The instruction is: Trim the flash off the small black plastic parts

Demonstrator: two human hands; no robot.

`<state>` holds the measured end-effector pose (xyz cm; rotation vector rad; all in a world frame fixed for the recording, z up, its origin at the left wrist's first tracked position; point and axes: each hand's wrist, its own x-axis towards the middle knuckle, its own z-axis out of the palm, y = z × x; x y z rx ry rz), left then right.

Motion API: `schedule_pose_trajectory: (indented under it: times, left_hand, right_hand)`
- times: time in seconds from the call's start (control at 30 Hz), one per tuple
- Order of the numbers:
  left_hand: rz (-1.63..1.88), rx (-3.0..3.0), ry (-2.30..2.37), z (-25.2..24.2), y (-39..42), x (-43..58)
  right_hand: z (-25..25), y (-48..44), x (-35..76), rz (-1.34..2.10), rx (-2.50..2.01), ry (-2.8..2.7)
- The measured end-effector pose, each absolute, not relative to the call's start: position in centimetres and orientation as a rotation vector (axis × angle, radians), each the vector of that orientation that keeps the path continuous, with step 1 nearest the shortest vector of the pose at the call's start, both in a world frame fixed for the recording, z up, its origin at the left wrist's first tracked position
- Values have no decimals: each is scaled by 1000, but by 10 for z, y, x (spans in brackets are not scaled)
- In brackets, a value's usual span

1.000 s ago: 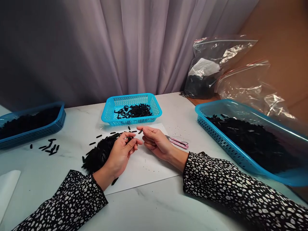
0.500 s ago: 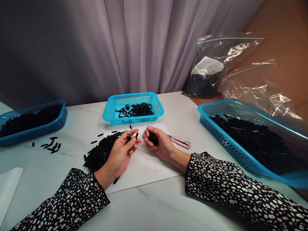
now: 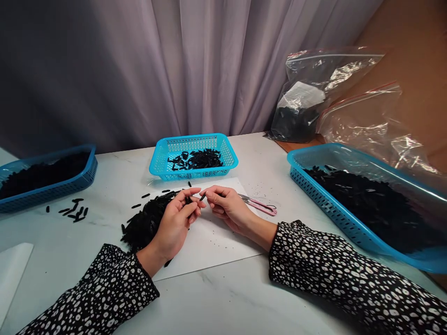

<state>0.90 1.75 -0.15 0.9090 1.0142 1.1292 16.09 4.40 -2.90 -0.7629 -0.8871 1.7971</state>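
My left hand (image 3: 176, 221) rests on a white sheet (image 3: 213, 242) beside a pile of small black pieces (image 3: 146, 221), fingers curled around a few of them. My right hand (image 3: 226, 207) meets it from the right, thumb and forefinger pinching one small black piece (image 3: 202, 197) at the left hand's fingertips. Both wrists lie on the table in black-and-white spotted sleeves.
A small blue basket (image 3: 193, 156) with black pieces stands behind the hands. A larger blue basket (image 3: 349, 195) full of them is at the right, another (image 3: 45, 179) at the left. Pink snips (image 3: 260, 205) lie right of my hand. Loose pieces (image 3: 73, 211) and plastic bags (image 3: 314, 93) too.
My right hand was closed in a fist half a second ago; it has reached back left to the left fingertips and pinches a piece there. The left hand has hardly moved.
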Motion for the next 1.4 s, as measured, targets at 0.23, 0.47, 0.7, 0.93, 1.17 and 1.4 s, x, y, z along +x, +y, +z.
schedule_pose_trajectory:
  times: [0.23, 0.47, 0.7, 0.93, 1.17, 1.4]
  left_hand:
    - [1153, 926, 1038, -2, 18, 8]
    - [1166, 900, 1074, -3, 18, 8]
    - [1179, 905, 1064, -2, 17, 6]
    - [1171, 926, 1047, 0, 17, 7]
    - [1150, 976, 1070, 0, 15, 7]
    - [1114, 1031, 1084, -2, 13, 7]
  right_hand:
    - [-26, 43, 162, 1797, -733, -866]
    - [-26, 42, 163, 1814, -720, -859]
    - [-26, 42, 165, 1843, -703, -836]
    - [-24, 42, 165, 1851, -691, -820]
    - [-25, 41, 162, 1918, -696, -873]
    - [-31, 42, 160, 1914, -674, -894]
